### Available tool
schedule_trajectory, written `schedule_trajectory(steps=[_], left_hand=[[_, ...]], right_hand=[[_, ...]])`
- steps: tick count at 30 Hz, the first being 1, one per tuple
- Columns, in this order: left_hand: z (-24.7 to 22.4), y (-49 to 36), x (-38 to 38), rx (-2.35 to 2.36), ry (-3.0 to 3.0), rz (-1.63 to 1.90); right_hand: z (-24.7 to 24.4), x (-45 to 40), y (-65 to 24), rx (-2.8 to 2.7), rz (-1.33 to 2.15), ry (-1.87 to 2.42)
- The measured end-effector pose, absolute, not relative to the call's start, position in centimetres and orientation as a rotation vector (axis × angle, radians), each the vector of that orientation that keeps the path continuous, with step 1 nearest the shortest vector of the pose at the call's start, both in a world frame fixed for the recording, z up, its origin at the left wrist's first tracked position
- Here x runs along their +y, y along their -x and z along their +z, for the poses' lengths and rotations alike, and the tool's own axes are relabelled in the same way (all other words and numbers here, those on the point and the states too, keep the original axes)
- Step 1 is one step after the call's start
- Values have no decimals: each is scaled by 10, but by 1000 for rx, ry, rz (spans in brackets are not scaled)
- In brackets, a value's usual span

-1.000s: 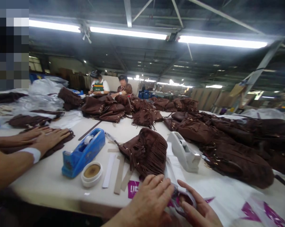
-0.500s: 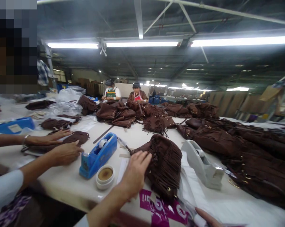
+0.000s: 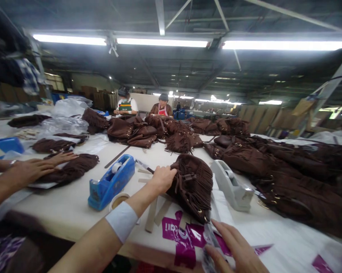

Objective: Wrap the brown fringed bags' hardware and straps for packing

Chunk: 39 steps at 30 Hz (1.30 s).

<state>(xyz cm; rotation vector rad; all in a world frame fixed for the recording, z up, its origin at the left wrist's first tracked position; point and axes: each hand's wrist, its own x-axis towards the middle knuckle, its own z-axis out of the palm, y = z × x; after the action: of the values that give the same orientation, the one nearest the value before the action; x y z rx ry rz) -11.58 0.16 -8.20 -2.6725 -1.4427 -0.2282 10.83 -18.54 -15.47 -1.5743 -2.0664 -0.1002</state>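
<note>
1 L hand (image 3: 163, 179) outstr. fwd, fisted on brown bag (image 3: 195, 187).

Near left, a scuffed blue dispenser (image 3: 111, 185) stands on the pale table (image 3: 63, 208), a round tub (image 3: 118, 199) peeking out just beside it, and there go the flat strips (image 3: 150, 216) to its right! Over on the right, a grey dispenser (image 3: 236, 189) sits near a big brown heap (image 3: 304, 182), while clear plastic (image 3: 64, 127) bunches up far left. Way back, one worker in a green bib (image 3: 125, 106), another in a red apron (image 3: 163, 111), and bright tubes (image 3: 162, 43) blazing overhead!
</note>
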Motion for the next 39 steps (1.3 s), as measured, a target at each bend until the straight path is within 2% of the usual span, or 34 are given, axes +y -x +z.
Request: schedule_trajectory(steps=[3,9,14,17,25,29,34,37,39], left_hand=[[-93,100,-11,-1496,2632,-248],[-110,98,-25,-1467,2681,-278],[-85,145,22,-1282,2859,-103],[-74,179,62,-1410,2749,8],[-97,207,102,-1564,2621,232],[-68,210,123,-1540,2704,178],[-26,205,139,-1503,2734,-112],[-29,202,137,-1541,2750,-232],[-41,204,135,-1587,2817,-181]], right_hand=[[-146,-157,-86,-2036,-213,1626],[-130,-107,-34,-2102,-307,1995],[-112,-86,-31,-2223,-136,2138],[-108,-79,-37,-2270,-41,2100],[-128,-64,-51,-2269,98,2039],[-132,-53,-65,-2195,90,1955],[-112,-37,-67,-2011,57,2089],[-104,-30,-70,-2021,-4,2078],[-104,-29,-73,-2104,-16,2052]])
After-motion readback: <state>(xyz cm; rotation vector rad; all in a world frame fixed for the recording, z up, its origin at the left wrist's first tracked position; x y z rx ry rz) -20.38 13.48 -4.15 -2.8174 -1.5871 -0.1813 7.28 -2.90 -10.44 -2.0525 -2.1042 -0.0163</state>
